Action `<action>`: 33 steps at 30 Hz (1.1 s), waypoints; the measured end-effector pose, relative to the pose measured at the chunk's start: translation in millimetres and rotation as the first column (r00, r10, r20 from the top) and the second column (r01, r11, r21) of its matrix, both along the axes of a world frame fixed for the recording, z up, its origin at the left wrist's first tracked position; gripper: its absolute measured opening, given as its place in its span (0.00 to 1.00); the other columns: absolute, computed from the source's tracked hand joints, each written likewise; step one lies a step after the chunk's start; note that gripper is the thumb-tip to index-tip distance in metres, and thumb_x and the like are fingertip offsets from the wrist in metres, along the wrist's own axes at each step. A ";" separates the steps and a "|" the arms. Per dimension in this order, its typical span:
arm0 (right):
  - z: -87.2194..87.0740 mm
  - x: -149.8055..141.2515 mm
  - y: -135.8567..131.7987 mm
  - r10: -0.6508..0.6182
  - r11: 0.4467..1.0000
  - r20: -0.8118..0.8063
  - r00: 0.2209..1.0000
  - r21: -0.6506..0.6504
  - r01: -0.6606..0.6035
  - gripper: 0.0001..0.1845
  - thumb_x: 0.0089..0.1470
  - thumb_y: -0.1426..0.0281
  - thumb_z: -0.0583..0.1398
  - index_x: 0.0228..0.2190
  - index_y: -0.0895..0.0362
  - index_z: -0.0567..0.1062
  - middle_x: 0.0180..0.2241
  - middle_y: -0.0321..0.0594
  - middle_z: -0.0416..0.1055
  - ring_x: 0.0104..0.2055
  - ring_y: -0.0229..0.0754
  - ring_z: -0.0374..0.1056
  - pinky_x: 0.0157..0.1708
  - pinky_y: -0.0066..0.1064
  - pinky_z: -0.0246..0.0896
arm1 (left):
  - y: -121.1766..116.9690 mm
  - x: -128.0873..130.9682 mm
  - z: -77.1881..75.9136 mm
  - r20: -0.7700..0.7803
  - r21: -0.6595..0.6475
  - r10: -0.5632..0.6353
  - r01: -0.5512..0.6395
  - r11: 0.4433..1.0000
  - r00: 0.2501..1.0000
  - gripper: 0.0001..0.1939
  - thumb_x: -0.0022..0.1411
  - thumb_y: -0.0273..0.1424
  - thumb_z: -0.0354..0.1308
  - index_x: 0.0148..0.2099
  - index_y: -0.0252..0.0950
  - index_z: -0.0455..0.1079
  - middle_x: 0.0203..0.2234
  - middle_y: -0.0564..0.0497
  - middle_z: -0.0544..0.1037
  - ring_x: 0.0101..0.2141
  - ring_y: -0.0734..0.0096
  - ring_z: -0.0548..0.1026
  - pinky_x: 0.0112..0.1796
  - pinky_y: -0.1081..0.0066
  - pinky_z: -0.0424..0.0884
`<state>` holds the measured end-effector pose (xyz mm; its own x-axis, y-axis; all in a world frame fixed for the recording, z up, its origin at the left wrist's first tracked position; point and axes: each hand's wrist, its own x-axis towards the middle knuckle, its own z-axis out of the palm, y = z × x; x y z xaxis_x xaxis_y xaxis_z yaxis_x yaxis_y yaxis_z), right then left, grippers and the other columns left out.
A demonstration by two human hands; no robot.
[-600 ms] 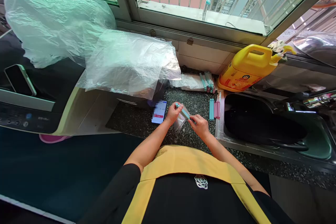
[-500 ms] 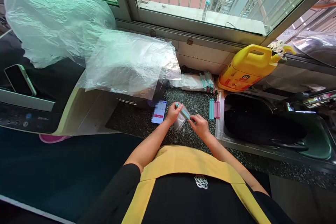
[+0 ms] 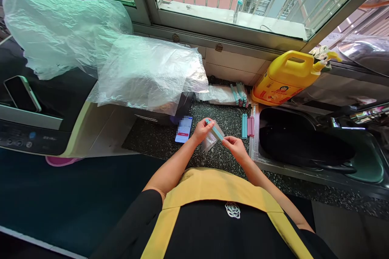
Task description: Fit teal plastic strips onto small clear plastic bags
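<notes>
In the head view, both hands meet just above the middle of the frame, over a dark speckled counter (image 3: 158, 139). The left hand (image 3: 200, 130) has its fingers curled together, pinching the upper left end of a teal clip (image 3: 215, 130), a slim stick that slants down to the right. The right hand (image 3: 235, 147) pinches the clip's lower right end between thumb and fingertips, the other fingers folded in. A small clear bag (image 3: 209, 142) hangs from the clip between the two hands, crumpled, just above the counter; whether the clip is closed on the bag cannot be told.

Just left of the left hand a phone (image 3: 184, 129) lies flat on the counter with its screen lit. Right of the hands, near the edge of the black sink (image 3: 304, 145), a few spare clips (image 3: 246, 126), teal and pink, lie side by side. Further up, by the wall, more clips (image 3: 239, 94) rest on a stack of flat bags (image 3: 217, 94). A yellow jug (image 3: 287, 77) leans in the upper right, beside the sink. A large sheet of clear plastic (image 3: 121, 60) fills the upper left of the frame, draped over a dark appliance (image 3: 36, 129), on which a second phone (image 3: 21, 93) rests at the far left. The person's yellow and black apron (image 3: 225, 214) fills the bottom middle.
</notes>
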<state>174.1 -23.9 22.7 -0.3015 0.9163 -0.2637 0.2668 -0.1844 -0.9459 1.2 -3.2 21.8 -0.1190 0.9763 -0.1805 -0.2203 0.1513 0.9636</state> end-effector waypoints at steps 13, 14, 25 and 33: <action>-6.3 -5.9 -9.4 -0.045 0.999 -0.064 0.997 -0.021 0.043 0.20 0.38 0.52 0.62 0.21 0.58 0.72 0.17 0.33 0.63 0.20 0.32 0.54 0.21 0.26 0.50 | 1.2 -2.8 -8.8 -0.087 -0.062 -0.043 0.037 0.997 0.995 0.18 0.46 0.42 0.60 0.19 0.34 0.60 0.14 0.58 0.60 0.19 0.81 0.56 0.22 0.75 0.51; -7.2 -5.9 -10.0 -0.041 0.999 -0.069 0.997 -0.030 0.039 0.20 0.38 0.52 0.62 0.21 0.58 0.71 0.17 0.32 0.63 0.20 0.32 0.53 0.21 0.26 0.49 | 1.0 -2.6 -9.3 -0.088 -0.057 -0.048 0.043 0.997 0.995 0.18 0.47 0.42 0.59 0.20 0.34 0.60 0.14 0.58 0.60 0.19 0.81 0.56 0.23 0.75 0.51; -12.1 -3.9 -11.3 -0.044 0.996 -0.087 0.995 -0.075 0.037 0.19 0.37 0.54 0.62 0.21 0.58 0.70 0.17 0.31 0.61 0.20 0.31 0.51 0.21 0.26 0.46 | 1.4 1.2 -7.8 -0.012 -0.059 -0.085 0.084 0.995 0.996 0.16 0.45 0.41 0.60 0.21 0.33 0.62 0.15 0.57 0.63 0.20 0.81 0.57 0.23 0.76 0.53; -13.5 -4.1 -11.3 -0.042 0.996 -0.066 0.997 -0.080 0.037 0.20 0.37 0.53 0.62 0.21 0.59 0.70 0.17 0.32 0.61 0.20 0.31 0.51 0.22 0.26 0.46 | 1.7 1.8 -7.2 0.024 -0.083 -0.092 0.094 0.992 0.995 0.17 0.46 0.40 0.59 0.20 0.33 0.60 0.15 0.58 0.60 0.20 0.81 0.56 0.24 0.76 0.52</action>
